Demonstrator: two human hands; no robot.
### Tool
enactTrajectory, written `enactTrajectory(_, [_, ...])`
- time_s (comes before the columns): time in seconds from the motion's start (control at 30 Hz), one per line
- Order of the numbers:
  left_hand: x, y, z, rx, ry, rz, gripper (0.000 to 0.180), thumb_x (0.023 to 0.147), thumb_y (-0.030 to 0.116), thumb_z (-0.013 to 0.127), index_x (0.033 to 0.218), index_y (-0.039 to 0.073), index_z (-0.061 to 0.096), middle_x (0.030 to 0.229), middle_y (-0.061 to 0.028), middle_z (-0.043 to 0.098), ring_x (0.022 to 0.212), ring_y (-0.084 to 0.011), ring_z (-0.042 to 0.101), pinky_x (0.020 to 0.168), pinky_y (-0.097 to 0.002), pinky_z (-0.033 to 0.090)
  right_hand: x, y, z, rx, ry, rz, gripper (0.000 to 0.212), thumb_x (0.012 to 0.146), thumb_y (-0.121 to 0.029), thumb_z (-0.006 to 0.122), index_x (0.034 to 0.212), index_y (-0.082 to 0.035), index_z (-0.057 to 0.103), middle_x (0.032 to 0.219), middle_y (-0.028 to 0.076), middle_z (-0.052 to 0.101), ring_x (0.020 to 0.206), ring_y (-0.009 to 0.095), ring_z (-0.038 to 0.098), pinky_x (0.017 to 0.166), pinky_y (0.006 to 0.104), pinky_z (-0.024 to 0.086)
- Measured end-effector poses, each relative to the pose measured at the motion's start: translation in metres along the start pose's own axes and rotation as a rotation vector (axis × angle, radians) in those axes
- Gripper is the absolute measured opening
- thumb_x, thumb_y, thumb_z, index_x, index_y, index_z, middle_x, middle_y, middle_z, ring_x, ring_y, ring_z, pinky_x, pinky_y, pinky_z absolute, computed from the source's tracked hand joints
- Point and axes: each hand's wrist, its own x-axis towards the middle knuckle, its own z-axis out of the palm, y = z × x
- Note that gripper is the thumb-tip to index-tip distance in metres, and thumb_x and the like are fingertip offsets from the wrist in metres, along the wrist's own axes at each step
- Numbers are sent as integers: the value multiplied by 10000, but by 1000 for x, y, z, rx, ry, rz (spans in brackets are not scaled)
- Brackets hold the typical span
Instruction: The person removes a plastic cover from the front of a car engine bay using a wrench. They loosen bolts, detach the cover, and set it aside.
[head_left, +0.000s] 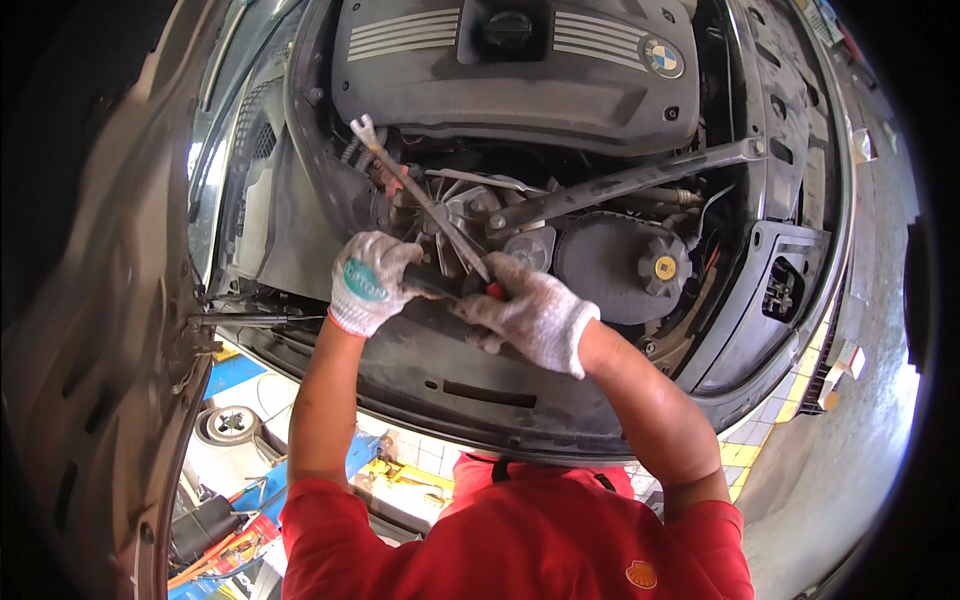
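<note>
Both of my hands wear white knit work gloves over the open engine bay. My right hand [535, 312] is closed around the red handle end of a fork-tipped pry tool [432, 207]. Its long metal shaft slants up and left, with the notched tip above the engine parts. My left hand [372, 284] is curled round a black, rod-like piece [432, 281] that reaches toward my right hand; its kind and far end are hidden. Below the shaft sits a grey metal strut mount [468, 212].
A dark plastic engine cover [510, 100] lies beyond my hands. A diagonal brace [630, 185] crosses the bay beside a black reservoir cap [665, 266]. The raised hood [100, 330] stands at left. Blue lift equipment [235, 375] and tools [225, 545] are at lower left.
</note>
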Motion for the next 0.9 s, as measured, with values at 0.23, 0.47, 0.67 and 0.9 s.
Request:
enactTrajectory(0.23, [34, -5, -20, 77, -294, -41, 328, 805, 331, 820, 1039, 120, 728, 1036, -67, 737, 1025, -301, 690, 957, -433, 533, -6, 17, -1, 338, 172, -92, 236, 1011, -161, 714, 1201, -70, 608, 898, 33, 644, 703, 149, 603, 584, 288, 510])
enactTrajectory(0.47, [-5, -56, -14, 16, -171, -302, 198, 896, 229, 765, 1035, 93, 728, 1059, -98, 728, 1042, -324, 677, 1006, -440, 515, -24, 2, 16, 301, 142, -88, 238, 1001, -104, 697, 1210, -51, 599, 974, 70, 688, 675, 157, 595, 594, 308, 530])
enactTrajectory(0.67, [99, -32, -100, 295, -83, 87, 315, 700, 177, 831, 987, 113, 719, 1049, -88, 701, 1109, -322, 645, 1054, -433, 493, -26, 12, 3, 404, 174, -276, 238, 1045, -99, 647, 1267, -34, 594, 1033, 79, 723, 830, 136, 641, 696, 278, 512])
enactTrajectory(0.9, [45, -4, -69, 251, 76, -567, 593, 875, 521, 785, 1231, 53, 705, 1292, -170, 680, 1246, -378, 612, 1102, -477, 472, -82, 67, -12, -288, 523, -390, 351, 994, -229, 710, 1307, -81, 647, 1111, 168, 659, 1015, 330, 617, 934, 395, 515])
